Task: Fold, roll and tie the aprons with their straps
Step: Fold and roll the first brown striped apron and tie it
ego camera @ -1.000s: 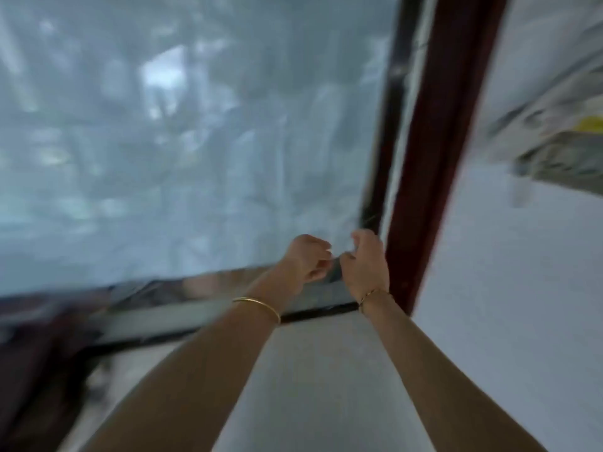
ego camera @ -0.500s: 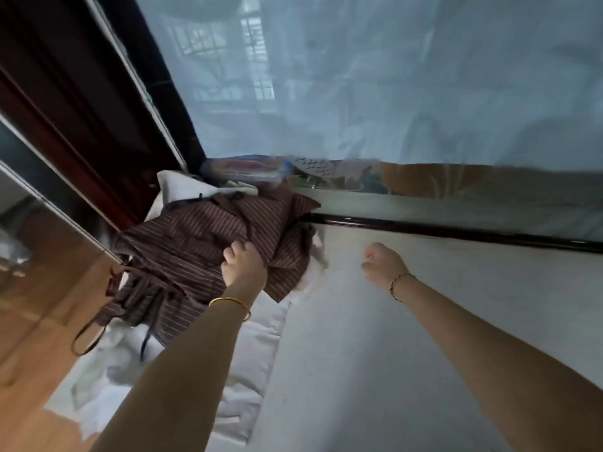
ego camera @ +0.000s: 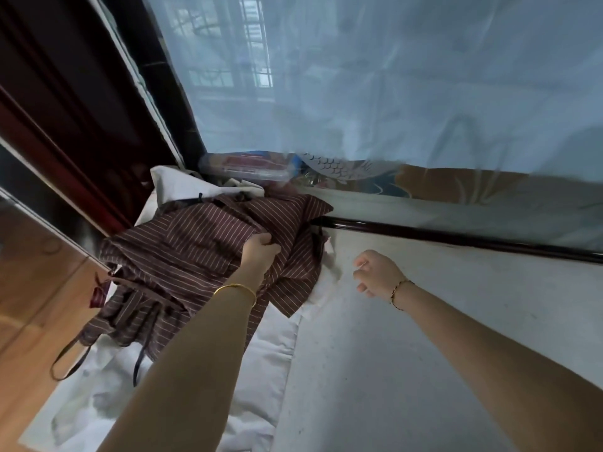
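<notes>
A heap of brown aprons with thin white stripes lies crumpled on white bedding at the left. Dark straps hang loose off the heap's near edge. My left hand grips a fold of the top apron near the heap's right side. My right hand hovers over the pale mat to the right, fingers curled in, holding nothing that I can see.
A pale mat covers the surface under my arms. A dark wooden rail runs along its far edge, with a blue mosquito net behind it. White bedding lies under the aprons. Wooden floor at left.
The view swung left from the net to the apron heap. My left hand moved onto the aprons and closed on a fold. My right hand stayed over the mat.
</notes>
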